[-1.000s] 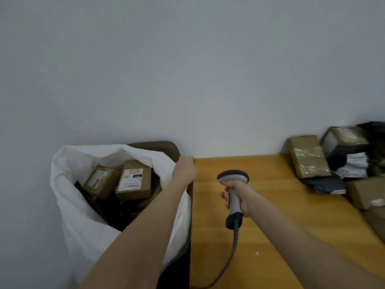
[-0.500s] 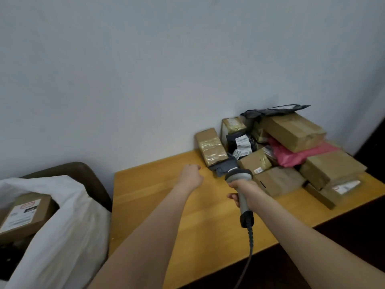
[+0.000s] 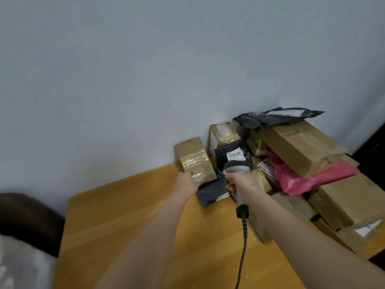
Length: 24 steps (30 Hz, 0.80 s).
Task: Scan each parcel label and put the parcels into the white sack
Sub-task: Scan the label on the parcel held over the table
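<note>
Light was soft, even, slightly dim; no hard shadows, only dark gaps in the parcel pile [image 3: 302,151]; clear tape [image 3: 196,164] on the brown box [image 3: 190,147] glared; wall [image 3: 145,69] read bluish-grey; white sack [image 3: 23,265] in my lower-left corner was smeared; scanner [image 3: 237,168] head was soft; labels [image 3: 235,154] unreadable; wide-angle bend tilted the table [image 3: 129,226] edges; far right was black.
</note>
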Tool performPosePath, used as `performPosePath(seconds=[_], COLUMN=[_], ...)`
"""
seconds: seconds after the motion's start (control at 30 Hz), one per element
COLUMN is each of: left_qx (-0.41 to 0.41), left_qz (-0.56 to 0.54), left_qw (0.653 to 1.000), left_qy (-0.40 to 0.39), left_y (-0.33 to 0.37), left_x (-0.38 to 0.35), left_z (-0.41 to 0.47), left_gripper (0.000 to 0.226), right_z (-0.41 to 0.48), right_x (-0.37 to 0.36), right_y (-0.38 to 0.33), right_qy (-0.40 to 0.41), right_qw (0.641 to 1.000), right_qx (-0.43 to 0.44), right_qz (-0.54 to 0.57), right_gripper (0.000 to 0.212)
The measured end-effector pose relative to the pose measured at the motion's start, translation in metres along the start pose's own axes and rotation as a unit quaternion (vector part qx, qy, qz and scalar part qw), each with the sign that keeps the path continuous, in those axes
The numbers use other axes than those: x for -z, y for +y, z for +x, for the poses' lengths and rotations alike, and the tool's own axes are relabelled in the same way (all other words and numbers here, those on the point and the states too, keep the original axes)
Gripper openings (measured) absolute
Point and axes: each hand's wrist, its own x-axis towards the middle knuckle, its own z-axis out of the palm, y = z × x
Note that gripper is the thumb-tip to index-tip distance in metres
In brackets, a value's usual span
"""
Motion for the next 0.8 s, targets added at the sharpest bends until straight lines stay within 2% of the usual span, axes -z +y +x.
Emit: performPosePath(seconds=[0.2, 0.3, 0.4, 0.47, 0.63, 0.73, 0.8], left_qx=[0.097, 0.131, 0.154, 0.171, 0.184, 0.165, 0.171], left_qz=[-0.106, -0.162, -0.204, -0.239, -0.323, -0.368, -0.390], left_qw=[0.989, 0.976, 0.966, 0.955, 0.928, 0.915, 0.905], left_qy=[0.037, 0.053, 0.045, 0.041, -0.003, 0.004, 0.017], left_y=[-0.023, -0.030, -0.030, -0.029, -0.035, -0.028, -0.033], left_x=[-0.007, -0.008, -0.009, -0.011, -0.025, -0.027, -0.031], left_z=[0.089, 0.118, 0.135, 0.142, 0.145, 0.132, 0.123], left_gripper=[0.053, 0.055, 0.048, 0.048, 0.036, 0.023, 0.020], right_z=[0.088, 0.119, 0.136, 0.138, 0.139, 0.141, 0.141], right_x=[-0.052, -0.075, -0.091, -0.096, -0.089, -0.080, -0.077], right_y=[-0.038, -0.045, -0.043, -0.040, -0.030, -0.029, -0.023], right_qy=[-0.031, -0.033, -0.010, -0.016, -0.056, -0.089, -0.095], right_qw=[0.999, 0.999, 0.999, 0.999, 0.996, 0.994, 0.994], right_qx=[0.007, 0.019, 0.033, 0.035, 0.023, -0.003, 0.010], right_qz=[0.005, -0.005, -0.007, 0.011, 0.060, 0.063, 0.054], right_gripper=[0.010, 0.017, 0.043, 0.042, 0.033, 0.044, 0.041])
